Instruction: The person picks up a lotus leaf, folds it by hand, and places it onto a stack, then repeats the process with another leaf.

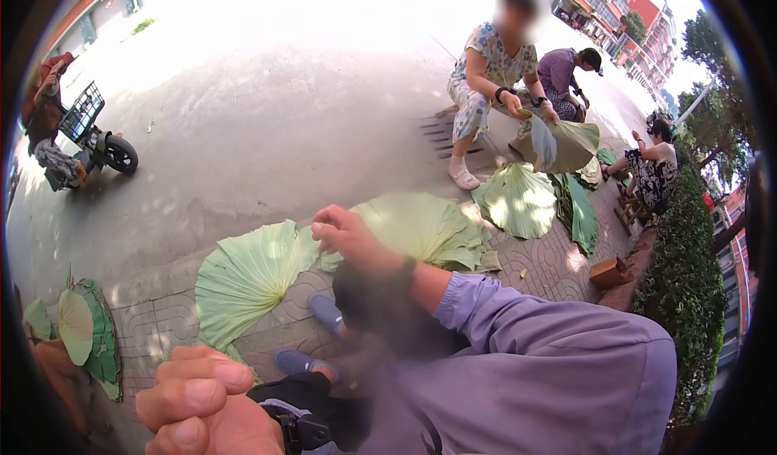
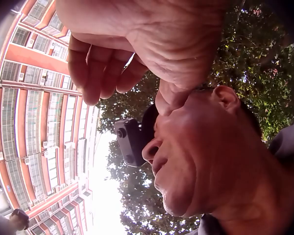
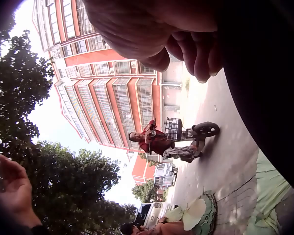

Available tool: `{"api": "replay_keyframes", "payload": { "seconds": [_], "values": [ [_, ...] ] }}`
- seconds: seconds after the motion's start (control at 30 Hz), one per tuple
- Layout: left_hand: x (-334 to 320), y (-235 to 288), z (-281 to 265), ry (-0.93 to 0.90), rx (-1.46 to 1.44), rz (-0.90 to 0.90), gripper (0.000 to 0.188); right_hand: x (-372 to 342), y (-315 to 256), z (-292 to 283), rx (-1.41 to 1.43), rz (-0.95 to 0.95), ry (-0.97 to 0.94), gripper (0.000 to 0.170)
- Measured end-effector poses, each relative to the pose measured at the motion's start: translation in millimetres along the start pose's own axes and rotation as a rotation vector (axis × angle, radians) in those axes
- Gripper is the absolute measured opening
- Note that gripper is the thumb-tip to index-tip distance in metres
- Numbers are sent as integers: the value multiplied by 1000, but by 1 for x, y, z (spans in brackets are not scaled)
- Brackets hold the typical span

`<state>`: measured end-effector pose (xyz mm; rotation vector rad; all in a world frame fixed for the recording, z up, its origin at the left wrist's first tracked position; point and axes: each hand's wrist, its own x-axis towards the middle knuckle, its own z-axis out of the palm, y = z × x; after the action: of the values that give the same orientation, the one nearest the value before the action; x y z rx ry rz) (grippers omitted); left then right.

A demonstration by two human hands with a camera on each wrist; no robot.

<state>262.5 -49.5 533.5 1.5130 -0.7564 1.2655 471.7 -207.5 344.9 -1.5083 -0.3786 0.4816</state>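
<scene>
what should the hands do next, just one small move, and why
Probably lower the right hand to the edge of the flat leaf by the shoes. Both that hand and the left hand look empty, and in the head view the right fingertips show right by that edge, so it seems the handiest start.

In the head view, paving carries a leaf at 8 o'clock, more leaves at 3, a box at 4.
</scene>
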Motion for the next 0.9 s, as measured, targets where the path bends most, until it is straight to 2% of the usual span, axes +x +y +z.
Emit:
{"api": "replay_keyframes", "payload": {
  "seconds": [0.57,0.87,0.9],
  "values": [
    [-2,4,6,26,-4,-21,84,-2,0,-2,9,12,7,21],
    [3,-4,-5,-57,-17,7,86,3,5,0,17,6,3,23],
    [8,-7,-5,-36,-1,30,87,5,-5,1,-28,82,23,22]
  ]
}}
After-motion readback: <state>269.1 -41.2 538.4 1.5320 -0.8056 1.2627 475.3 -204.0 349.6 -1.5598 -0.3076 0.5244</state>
